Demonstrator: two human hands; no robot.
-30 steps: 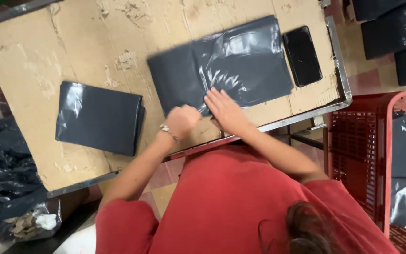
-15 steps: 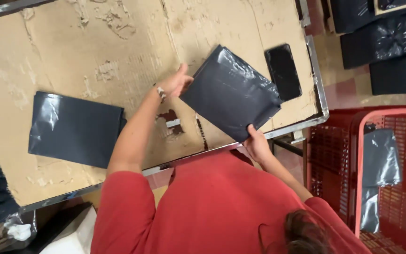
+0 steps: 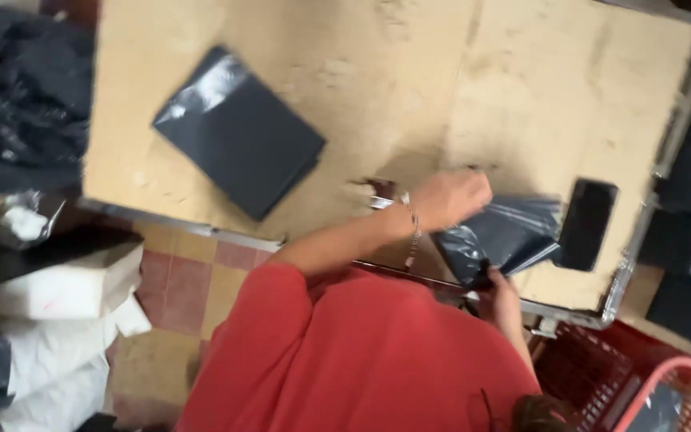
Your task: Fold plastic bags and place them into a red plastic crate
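Now gripping dark plastic bag [image 3: 505, 240] beside phone [image 3: 585, 224], no longer lifted: left hand [image 3: 449, 200] clasping top, right hand [image 3: 499, 300] pinching lower edge; fingers blurring.

Dim warm indoor light, heavy motion blur throughout, soft shadows, faint sheen on dark plastic

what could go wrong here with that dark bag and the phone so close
The dark plastic bag lies right against the black phone, which sits close to the table edge; a pull by the left hand or right hand might drag the phone off. The bag looks slick and crumpled, so the grip may slip.
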